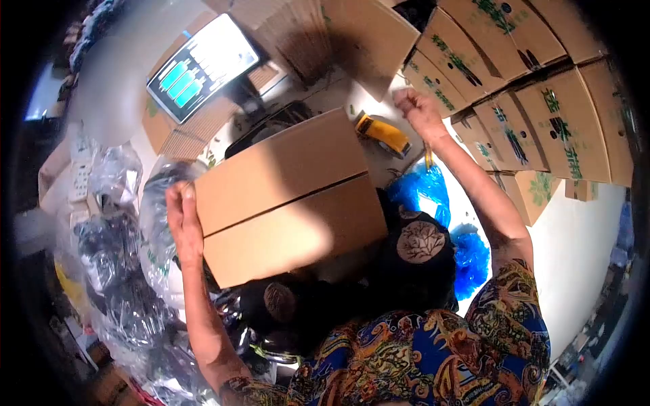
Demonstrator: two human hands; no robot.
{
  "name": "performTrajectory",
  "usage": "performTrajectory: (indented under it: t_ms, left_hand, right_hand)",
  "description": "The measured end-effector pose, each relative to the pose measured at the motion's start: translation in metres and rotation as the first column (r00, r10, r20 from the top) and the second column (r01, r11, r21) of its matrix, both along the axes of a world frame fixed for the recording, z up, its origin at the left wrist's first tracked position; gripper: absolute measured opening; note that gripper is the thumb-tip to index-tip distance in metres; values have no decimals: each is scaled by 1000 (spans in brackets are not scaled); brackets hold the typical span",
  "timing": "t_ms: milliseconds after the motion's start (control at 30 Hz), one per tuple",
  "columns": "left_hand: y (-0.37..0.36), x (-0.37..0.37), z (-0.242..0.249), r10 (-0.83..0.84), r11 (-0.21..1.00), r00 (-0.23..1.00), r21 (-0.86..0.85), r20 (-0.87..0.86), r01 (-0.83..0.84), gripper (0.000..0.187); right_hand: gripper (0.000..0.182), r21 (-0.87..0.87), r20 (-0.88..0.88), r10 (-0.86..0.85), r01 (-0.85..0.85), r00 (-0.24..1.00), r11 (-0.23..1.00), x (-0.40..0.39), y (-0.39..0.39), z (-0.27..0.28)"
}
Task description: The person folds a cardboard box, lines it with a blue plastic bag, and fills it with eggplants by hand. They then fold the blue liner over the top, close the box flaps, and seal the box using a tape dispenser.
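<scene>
A brown cardboard box (291, 196) is tilted in front of my knees, its two flaps folded down and meeting at a dark seam. My left hand (184, 223) grips the box's left edge, thumb on the near face and fingers partly hidden. Away from the box, at the upper right, my right hand (421, 115) is raised with curled fingers; what they hold, if anything, I cannot make out. Just left of and below that hand lies a yellow and black tool (384, 135), resembling a tape dispenser.
Stacked cartons with green leaf prints (501, 95) stand at the right. A lit screen (203, 64) is at the upper left, beside flattened cardboard (193, 125). Clear plastic bags with dark contents (128, 291) crowd the left. Blue plastic (467, 260) lies by my right knee.
</scene>
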State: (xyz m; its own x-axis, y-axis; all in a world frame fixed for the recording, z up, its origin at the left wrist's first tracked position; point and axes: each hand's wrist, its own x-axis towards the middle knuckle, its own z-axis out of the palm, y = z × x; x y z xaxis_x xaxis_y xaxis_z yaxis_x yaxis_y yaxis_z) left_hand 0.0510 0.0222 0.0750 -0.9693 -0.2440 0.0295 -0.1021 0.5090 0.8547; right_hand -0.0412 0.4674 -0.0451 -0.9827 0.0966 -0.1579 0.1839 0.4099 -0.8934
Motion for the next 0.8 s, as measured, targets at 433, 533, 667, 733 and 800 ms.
performTrajectory:
  t_ms: [433,533,667,733,800]
  left_hand:
    - [2,0,-5,42,988,999,150,15,-44,18]
    - [3,0,-4,60,992,998,106,9,-61,20]
    - [5,-1,0,55,995,998,84,21,-56,22]
    - [5,0,0,50,994,999,96,-1,-50,22]
    - [3,-1,-2,44,990,999,131,1,-44,22]
  right_hand:
    - [59,625,332,33,-246,943,741,18,-13,-141]
    - [50,141,366,-15,-40,930,989,34,15,-125]
    - [38,-678,198,-92,204,976,706,61,32,-23]
    - [41,-777,98,-79,126,992,616,62,21,57]
    - [40,-791,-44,5,-38,999,611,49,22,96]
